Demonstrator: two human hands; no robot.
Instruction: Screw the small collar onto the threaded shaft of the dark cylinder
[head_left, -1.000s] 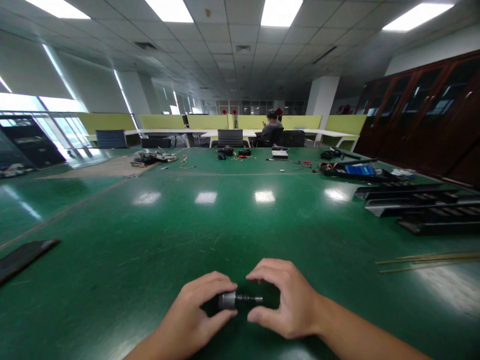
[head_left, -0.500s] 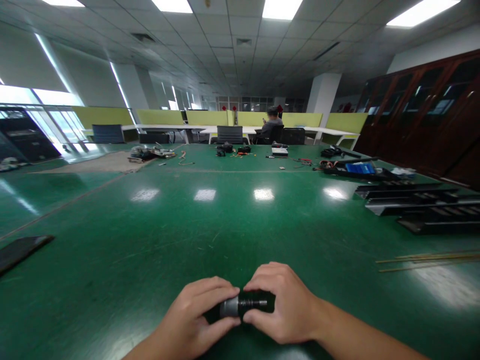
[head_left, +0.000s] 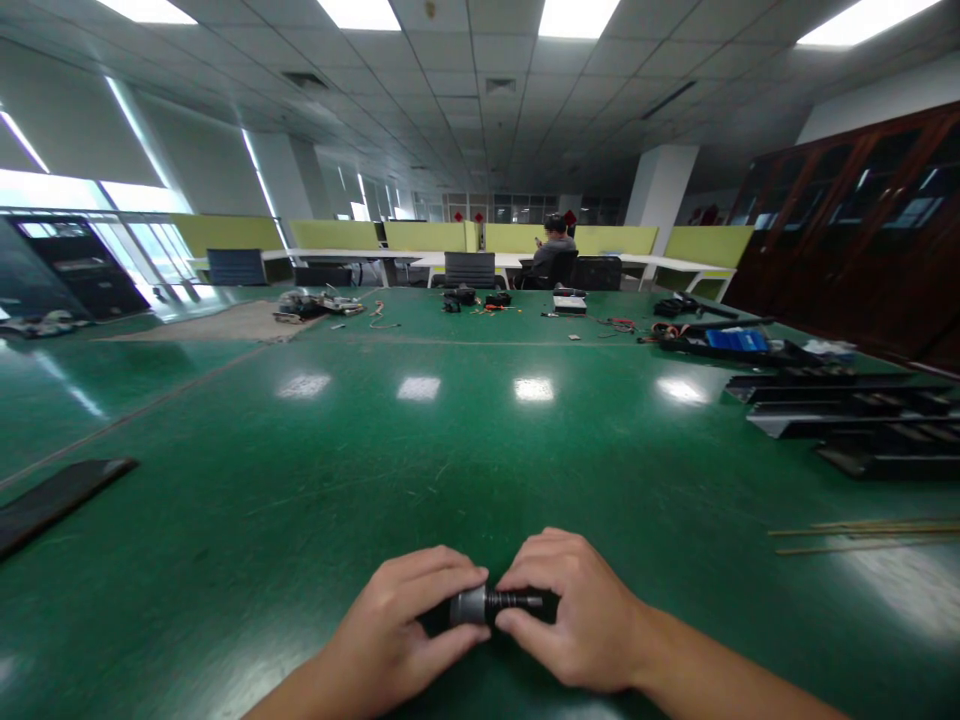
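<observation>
Low in the middle of the head view, both my hands are on a grey-and-black cylindrical part with a ribbed shaft (head_left: pixel 469 606), just over the green tabletop (head_left: pixel 360 450). It lies sideways between them. My left hand (head_left: pixel 409 620) is closed around its thicker grey end, thumb below and fingers above. My right hand (head_left: pixel 577 610) curls around the thinner ribbed end, its thumb and fingertips close to the collar. The shaft's tip points into the right palm. Parts of both ends are hidden by my fingers, and the exact kind of part cannot be made out.
Black metal channels (head_left: pixel 847 415) and thin brass-coloured rods (head_left: pixel 862 535) lie on the right. A dark flat slab (head_left: pixel 60 500) is on the left. Tools, cables and a white box (head_left: pixel 570 303) sit farther back. A person (head_left: pixel 553 250) sits beyond the table.
The view has turned slightly left, so the surroundings sit farther right in the picture. Both hands keep their hold on the cylindrical part, with only slight finger movement.
</observation>
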